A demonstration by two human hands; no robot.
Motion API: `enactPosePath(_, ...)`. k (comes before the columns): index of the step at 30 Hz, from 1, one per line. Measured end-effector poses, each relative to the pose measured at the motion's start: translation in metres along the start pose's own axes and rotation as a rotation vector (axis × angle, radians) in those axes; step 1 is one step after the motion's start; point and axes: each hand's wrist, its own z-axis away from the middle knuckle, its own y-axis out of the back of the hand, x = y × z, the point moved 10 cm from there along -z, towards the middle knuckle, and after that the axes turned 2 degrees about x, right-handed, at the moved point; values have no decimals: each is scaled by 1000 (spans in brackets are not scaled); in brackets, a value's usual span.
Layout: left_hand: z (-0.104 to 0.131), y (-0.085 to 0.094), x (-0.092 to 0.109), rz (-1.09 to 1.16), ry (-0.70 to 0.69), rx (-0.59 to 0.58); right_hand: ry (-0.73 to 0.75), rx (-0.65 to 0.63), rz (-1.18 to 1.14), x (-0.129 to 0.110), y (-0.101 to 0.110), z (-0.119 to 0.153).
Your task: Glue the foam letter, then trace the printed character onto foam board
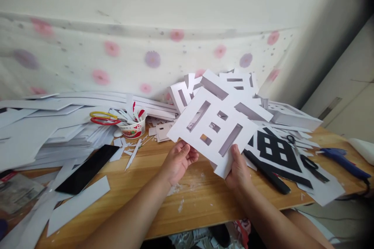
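A thick white cut-out board (201, 132), pierced by long slots and small square windows, is tilted up above the table. My right hand (239, 171) is closed on its lower right corner, thumb on the front face. My left hand (179, 159) has its fingers curled at the lower left edge and pinches the board there; the fingertips behind it are partly hidden. Beyond the board lies a pile of similar white cut-out pieces (179, 95). A black stencil-like sheet (280, 151) on white paper and a dark utility knife (267, 173) lie right of my right hand.
On the left are stacked white boards (26, 136), a black phone-like slab (87, 169) and a white strip (78, 204). A paper tub (132, 129) holds scraps and red-and-yellow-handled scissors (105, 118). Black-handled scissors (311, 163) and a blue glue gun (346, 160) lie at right.
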Motion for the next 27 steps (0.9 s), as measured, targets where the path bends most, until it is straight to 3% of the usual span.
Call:
enactPosePath(5,7,4,5,-140,-22,-51,17,-23,57,3,-4,4)
enactPosePath(9,0,24,-2,-303,13,-32,56,15,44,-7,1,3)
enactPosePath(12,-10,44,2,-403,-35,23,53,42,36,-14,1,7)
enactPosePath(15,-15,52,8,-441,-98,51,-21,22,20,-16,-8,11)
enactPosePath(18,-12,46,11,-405,-135,26,-25,-25,40,-19,-22,13)
enactPosePath(21,-5,28,19,-316,-165,-47,61,-86,37,-21,-46,15)
enactPosePath(24,3,10,33,-238,-196,-118,82,-135,69,-10,-71,19)
enactPosePath(27,9,6,52,-162,-290,-98,60,-200,112,3,-93,25)
